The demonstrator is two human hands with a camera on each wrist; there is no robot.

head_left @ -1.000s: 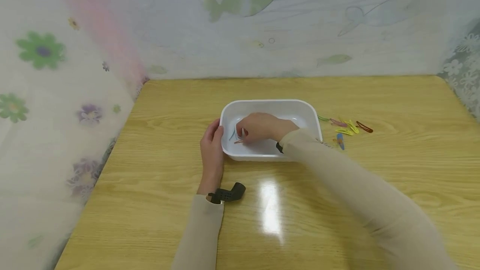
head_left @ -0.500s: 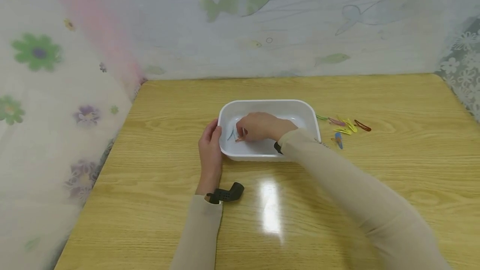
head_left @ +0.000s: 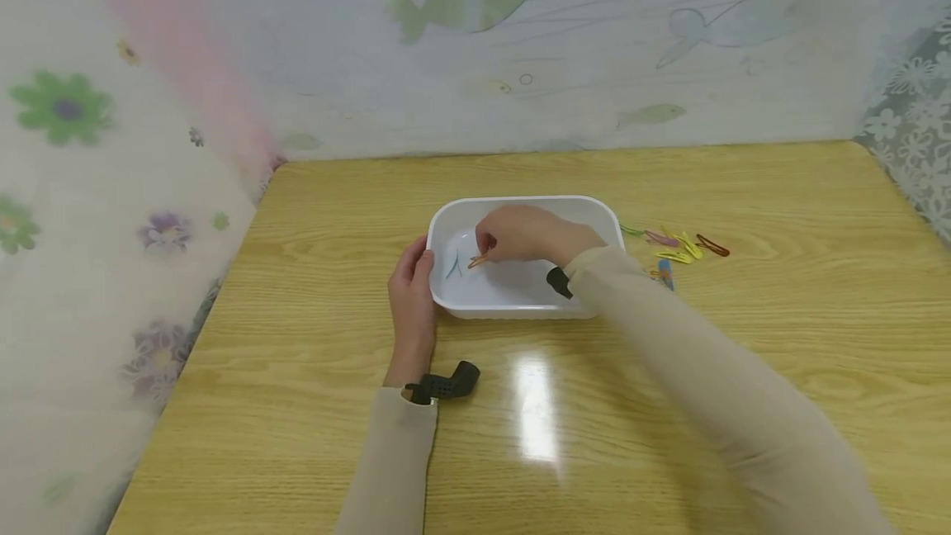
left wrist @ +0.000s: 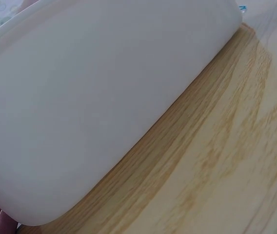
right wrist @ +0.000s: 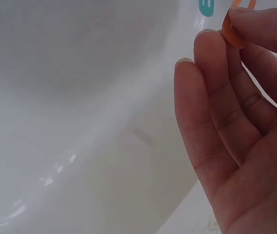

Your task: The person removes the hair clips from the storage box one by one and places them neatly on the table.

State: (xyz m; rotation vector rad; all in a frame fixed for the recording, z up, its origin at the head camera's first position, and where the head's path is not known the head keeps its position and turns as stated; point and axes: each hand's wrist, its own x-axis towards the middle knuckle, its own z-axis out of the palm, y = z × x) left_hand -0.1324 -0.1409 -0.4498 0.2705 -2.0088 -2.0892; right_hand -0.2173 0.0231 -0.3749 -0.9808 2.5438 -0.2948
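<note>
A white plastic tub [head_left: 513, 311] stands on the wooden table. My left hand [head_left: 412, 295] grips its left end, thumb at the rim; in the left wrist view a few fingertips [left wrist: 2, 225] show at the tub's lower corner. Inside the tub, my right hand [head_left: 526, 232] pinches an orange snap hair clip [head_left: 476, 261] between thumb and fingers. The right wrist view shows the rounded end of that orange clip [right wrist: 232, 38] at the fingertips. Teal-blue hair clips [head_left: 454, 266] lie on the tub floor, left of the right hand; one teal clip end [right wrist: 207, 7] shows close up.
Right of the tub, several hair clips lie on the table [head_left: 312, 337]: a green one [head_left: 631, 230], a pink one [head_left: 661, 239], yellow ones [head_left: 674, 257], a dark red one [head_left: 713, 245] and a blue one [head_left: 665, 274]. A painted wall [head_left: 475, 97] rises behind the table.
My right hand has risen slightly from the tub floor and moved away from the blue clips, with the orange clip now in its pinch. The left hand keeps its grip.
</note>
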